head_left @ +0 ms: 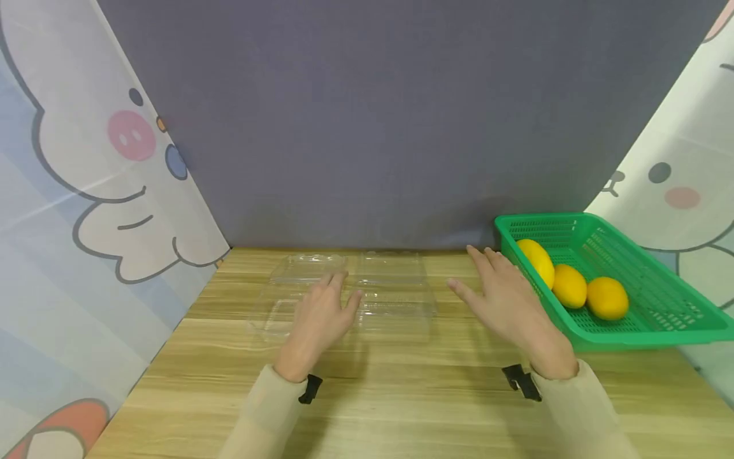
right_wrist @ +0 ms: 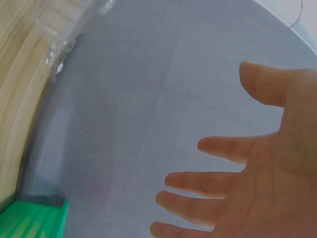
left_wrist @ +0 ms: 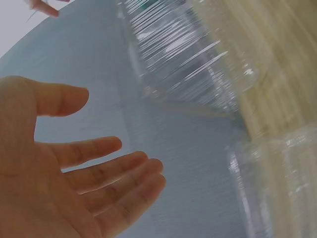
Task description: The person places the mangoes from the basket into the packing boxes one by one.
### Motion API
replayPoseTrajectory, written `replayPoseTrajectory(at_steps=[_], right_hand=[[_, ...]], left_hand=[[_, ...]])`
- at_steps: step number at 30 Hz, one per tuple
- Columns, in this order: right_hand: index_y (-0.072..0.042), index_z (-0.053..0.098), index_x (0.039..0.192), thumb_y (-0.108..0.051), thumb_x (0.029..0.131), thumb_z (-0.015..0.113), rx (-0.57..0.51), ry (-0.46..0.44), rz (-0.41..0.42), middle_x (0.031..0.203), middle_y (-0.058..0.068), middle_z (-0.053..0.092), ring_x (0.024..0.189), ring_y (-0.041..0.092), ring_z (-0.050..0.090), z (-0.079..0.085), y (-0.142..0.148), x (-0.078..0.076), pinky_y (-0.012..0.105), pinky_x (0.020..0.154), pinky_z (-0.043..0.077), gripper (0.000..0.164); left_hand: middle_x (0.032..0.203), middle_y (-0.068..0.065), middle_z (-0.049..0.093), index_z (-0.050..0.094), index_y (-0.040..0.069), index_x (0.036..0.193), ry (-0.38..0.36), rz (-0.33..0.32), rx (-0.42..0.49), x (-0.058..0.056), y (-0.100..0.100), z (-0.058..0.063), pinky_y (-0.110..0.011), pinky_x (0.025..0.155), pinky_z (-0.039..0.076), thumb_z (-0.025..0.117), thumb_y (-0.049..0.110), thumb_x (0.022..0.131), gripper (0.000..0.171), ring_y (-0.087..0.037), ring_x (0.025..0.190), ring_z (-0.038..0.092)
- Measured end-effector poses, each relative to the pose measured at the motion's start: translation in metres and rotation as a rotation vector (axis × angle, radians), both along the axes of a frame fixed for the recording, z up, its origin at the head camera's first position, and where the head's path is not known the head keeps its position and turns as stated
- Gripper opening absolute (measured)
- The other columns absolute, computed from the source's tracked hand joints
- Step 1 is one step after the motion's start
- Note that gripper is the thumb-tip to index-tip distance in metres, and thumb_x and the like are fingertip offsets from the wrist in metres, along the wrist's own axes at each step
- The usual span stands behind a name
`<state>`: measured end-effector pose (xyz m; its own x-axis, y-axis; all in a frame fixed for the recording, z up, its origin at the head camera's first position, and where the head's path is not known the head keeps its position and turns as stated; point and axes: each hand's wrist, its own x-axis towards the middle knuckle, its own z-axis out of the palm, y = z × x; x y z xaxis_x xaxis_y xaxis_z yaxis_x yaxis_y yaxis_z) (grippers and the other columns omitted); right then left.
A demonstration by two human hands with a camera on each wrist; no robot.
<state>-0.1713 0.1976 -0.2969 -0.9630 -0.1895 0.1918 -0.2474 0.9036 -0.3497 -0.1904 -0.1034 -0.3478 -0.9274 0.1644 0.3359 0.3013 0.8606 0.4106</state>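
Note:
Two clear plastic clamshell boxes stand side by side at the back of the table, the left box [head_left: 281,312] and the right box [head_left: 395,293], both with their lids raised. My left hand [head_left: 321,319] hovers over the left box with fingers extended, and the left wrist view shows nothing in its palm [left_wrist: 29,188]. Held out between the right box and a green basket [head_left: 654,340], my right hand [head_left: 507,306] has spread fingers and an empty palm [right_wrist: 277,183]. It overlaps the basket's left edge in the head view. Three yellow fruits [head_left: 608,298], lemon-like in shape, lie in the basket.
A grey panel [head_left: 367,127] rises behind the wooden table [head_left: 401,408]. Cartoon-printed sheets flank it, a left sheet [head_left: 74,166] and a right sheet [head_left: 694,166]. The basket takes up the table's right back corner.

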Motion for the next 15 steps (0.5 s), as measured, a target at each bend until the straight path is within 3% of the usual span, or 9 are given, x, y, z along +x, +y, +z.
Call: replayPoseTrajectory(at_steps=[6, 15], right_hand=[[0.003, 0.025, 0.158, -0.062, 0.102, 0.041, 0.002, 0.018, -0.026, 0.158, 0.035, 0.026, 0.144, 0.054, 0.024, 0.005, 0.009, -0.007, 0.069, 0.113, 0.022, 0.087], [0.007, 0.031, 0.154, -0.060, 0.103, 0.041, 0.003, 0.033, -0.043, 0.155, 0.033, 0.032, 0.141, 0.054, 0.029, 0.013, 0.022, -0.012, 0.069, 0.111, 0.026, 0.085]], left_hand=[[0.139, -0.027, 0.055, 0.056, -0.005, 0.138, -0.027, -0.015, 0.043, -0.007, 0.002, -0.013, -0.058, 0.098, 0.050, 0.059, 0.036, 0.102, 0.055, -0.046, 0.124, 0.057], [0.143, -0.033, 0.049, 0.055, -0.008, 0.137, -0.096, 0.013, 0.084, -0.014, 0.005, -0.029, -0.059, 0.106, 0.044, 0.059, 0.034, 0.102, 0.056, -0.051, 0.127, 0.052]])
